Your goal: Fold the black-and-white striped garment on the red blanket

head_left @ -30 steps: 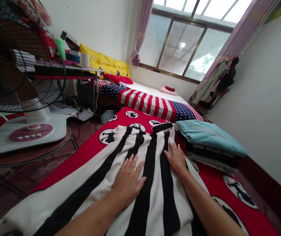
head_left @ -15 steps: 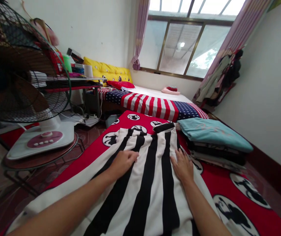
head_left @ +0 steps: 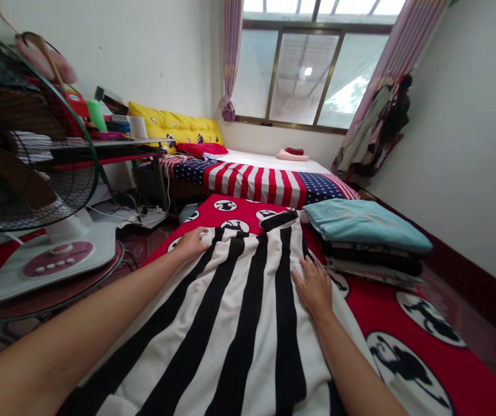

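Note:
A black-and-white striped shirt (head_left: pixel 248 300) lies spread on the red bed cover, its black collar band at the far end. At the shirt's far left corner my left hand (head_left: pixel 192 244) has its fingers curled over the edge, pinching the cloth. My right hand (head_left: pixel 314 284) rests palm down on the shirt's right side, below the collar, with fingers apart. Right of the collar stands a stack of folded clothes, a light blue garment (head_left: pixel 369 226) on top and darker ones beneath it.
The red cover (head_left: pixel 361 297) carries white circles with black figures. On the left, a fan (head_left: pixel 61 248) stands on a round stool near a cluttered desk (head_left: pixel 144 143). Behind is a bed with a flag-patterned cover (head_left: pixel 252 184). Clothes (head_left: pixel 378 127) hang at the right wall.
My left hand has moved left and away from me, from the shirt's middle to its far left corner. My right hand stays on the right side. The view has shifted slightly.

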### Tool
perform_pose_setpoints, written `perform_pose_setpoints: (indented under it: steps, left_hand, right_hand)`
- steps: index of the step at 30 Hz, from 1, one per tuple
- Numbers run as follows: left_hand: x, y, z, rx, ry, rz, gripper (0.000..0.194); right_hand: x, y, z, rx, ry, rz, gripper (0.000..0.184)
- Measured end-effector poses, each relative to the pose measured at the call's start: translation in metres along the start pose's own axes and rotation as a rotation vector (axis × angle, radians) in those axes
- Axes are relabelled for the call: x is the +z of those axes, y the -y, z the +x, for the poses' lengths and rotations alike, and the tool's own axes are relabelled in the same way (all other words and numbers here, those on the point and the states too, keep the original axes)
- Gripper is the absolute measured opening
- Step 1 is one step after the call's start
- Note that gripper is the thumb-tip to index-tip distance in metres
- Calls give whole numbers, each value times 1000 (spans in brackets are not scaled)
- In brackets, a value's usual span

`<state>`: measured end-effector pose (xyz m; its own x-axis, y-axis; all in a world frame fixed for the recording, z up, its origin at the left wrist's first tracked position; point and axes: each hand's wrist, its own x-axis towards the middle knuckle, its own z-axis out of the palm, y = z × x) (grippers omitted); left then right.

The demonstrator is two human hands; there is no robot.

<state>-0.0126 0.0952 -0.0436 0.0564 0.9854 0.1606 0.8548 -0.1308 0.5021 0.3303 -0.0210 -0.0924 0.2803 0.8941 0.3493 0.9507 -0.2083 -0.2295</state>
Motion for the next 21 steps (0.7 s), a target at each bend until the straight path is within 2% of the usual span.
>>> perform_pose_setpoints:
  steps: [3, 5, 10, 12, 15, 19, 21]
  left_hand:
    - [-6, -4, 7, 85, 50, -36, 42]
    - [-17, -6, 15, 109, 34, -44, 32]
    - [-51, -9, 53, 80, -184, 4, 30]
    - [-56, -9, 67, 68, -253, 49, 30]
    - [-43, -7, 75, 55, -286, 143, 31]
    - [-5, -1, 66, 39, -213, 240, 24]
    - [6, -4, 61, 53, -200, 258, 22]
  right_hand:
    - [0, 0, 0, 1, -7, 19, 47]
    - [-1, -1, 0, 5, 3, 31, 47]
    - [-2, 0, -1, 6, 17, 40, 47]
    - [-2, 0, -1, 4, 9, 36, 46]
    - [-3, 2, -1, 4, 21, 21, 46]
    - [-5, 4, -2, 2, 53, -2, 48]
    - [-7, 5, -2, -2, 67, -7, 49]
